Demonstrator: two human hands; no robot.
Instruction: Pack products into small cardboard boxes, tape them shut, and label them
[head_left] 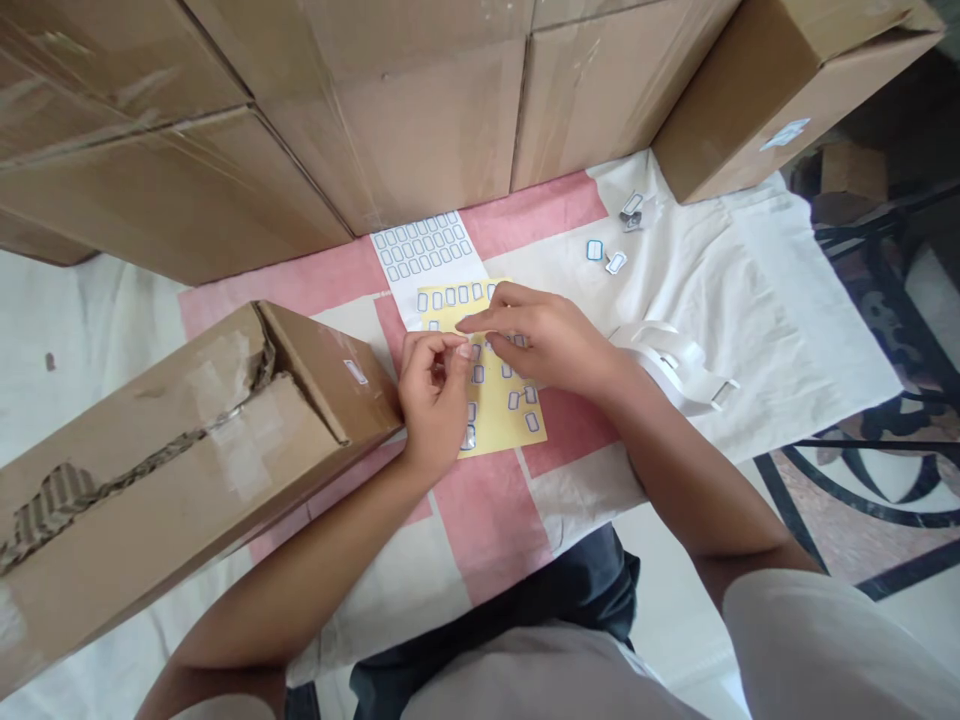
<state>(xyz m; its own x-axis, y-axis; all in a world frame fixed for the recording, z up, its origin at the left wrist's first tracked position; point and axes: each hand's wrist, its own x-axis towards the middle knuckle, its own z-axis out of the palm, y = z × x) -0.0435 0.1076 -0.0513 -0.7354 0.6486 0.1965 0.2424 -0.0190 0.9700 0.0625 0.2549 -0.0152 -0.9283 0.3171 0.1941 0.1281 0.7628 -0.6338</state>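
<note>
A yellow sheet [502,425] bearing rows of small blue-edged labels lies on the red and white cloth. My left hand [437,395] is over its left part, thumb and fingertips pressed together; whatever is between them is too small to make out. Close beside it, my right hand [541,333] hovers over the sheet's upper right part, index finger pointing left and thumb near it. The right fingertips are nearly at the left ones, and anything between them cannot be made out. Above the yellow sheet is a white sheet [424,247] printed with rows of blue-outlined labels.
Large cardboard boxes [435,130] stand along the back. A taped carton [180,450] sits at the left, another box [780,100] at the back right. Right of my right hand lies a white tape dispenser [671,365]. Loose labels [595,250] lie behind it on the cloth.
</note>
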